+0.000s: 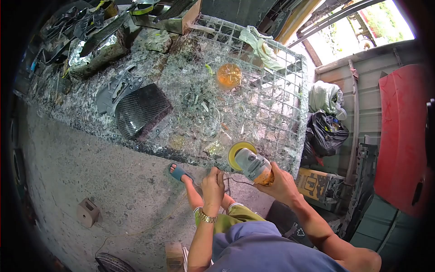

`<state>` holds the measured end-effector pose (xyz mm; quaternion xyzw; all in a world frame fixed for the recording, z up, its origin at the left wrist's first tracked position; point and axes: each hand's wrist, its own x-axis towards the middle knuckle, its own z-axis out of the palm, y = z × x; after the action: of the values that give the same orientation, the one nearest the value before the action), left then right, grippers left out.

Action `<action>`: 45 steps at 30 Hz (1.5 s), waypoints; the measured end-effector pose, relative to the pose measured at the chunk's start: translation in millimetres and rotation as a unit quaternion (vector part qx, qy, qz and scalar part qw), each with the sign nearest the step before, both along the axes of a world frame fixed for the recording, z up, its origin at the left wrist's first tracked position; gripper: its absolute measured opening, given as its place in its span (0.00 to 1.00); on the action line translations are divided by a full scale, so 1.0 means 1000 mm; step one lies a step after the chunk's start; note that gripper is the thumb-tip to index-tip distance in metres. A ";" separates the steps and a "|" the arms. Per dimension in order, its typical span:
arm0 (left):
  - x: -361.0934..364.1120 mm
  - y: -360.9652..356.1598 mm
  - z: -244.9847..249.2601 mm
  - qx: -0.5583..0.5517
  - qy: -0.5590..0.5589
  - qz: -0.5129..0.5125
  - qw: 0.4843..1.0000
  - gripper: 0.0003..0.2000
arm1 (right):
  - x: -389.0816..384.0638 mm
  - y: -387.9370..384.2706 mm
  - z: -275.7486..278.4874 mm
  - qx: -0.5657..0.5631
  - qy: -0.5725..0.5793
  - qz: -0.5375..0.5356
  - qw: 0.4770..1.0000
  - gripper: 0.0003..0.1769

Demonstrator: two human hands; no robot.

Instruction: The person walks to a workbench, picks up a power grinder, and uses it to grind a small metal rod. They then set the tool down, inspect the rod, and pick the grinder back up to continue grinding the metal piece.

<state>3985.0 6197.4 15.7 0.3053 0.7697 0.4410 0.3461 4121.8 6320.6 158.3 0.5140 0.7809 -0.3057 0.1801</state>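
Note:
My right hand (280,185) grips the body of an angle grinder (253,164). The tool has a grey and orange body, and its round disc with a yellow rim (236,155) is at the front edge of the littered worktable (181,97). To the left, my left hand (213,185) is raised by the table edge, its fingers curled together; whatever they hold, if anything, is hidden. A watch (208,218) is on that wrist. Farther left on the table lies a black carbon-fibre-patterned part (141,109), beside a grey plastic bracket (118,90).
An orange round container (229,75) and a pale cloth (261,47) rest on the table. Right of it are black bags (327,133), a yellow case (313,183) and a red panel (401,136). A hollow block (87,212) and a thin cord (145,230) lie on the floor.

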 end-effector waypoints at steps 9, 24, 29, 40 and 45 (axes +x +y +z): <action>0.000 -0.001 -0.002 0.005 -0.016 0.007 1.000 0.09 | 0.000 0.001 0.003 0.004 -0.004 -0.001 1.000 0.31; 0.001 -0.001 -0.001 -0.004 -0.019 0.008 1.000 0.10 | 0.001 -0.001 0.003 -0.006 0.005 -0.015 1.000 0.32; 0.007 -0.003 -0.010 0.012 -0.007 0.025 1.000 0.10 | 0.009 0.002 0.007 0.003 0.035 -0.059 0.998 0.33; 0.020 -0.006 -0.021 0.018 -0.050 0.068 0.996 0.10 | 0.024 0.001 0.003 0.014 0.040 -0.082 0.996 0.32; 0.026 -0.006 -0.028 0.032 -0.047 0.079 0.995 0.09 | 0.027 -0.003 -0.001 0.008 0.048 -0.083 0.995 0.32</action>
<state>4011.2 6191.1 -12.1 0.2333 0.7596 0.5056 0.3361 4148.8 6317.6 157.0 0.5636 0.7456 -0.3374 0.1121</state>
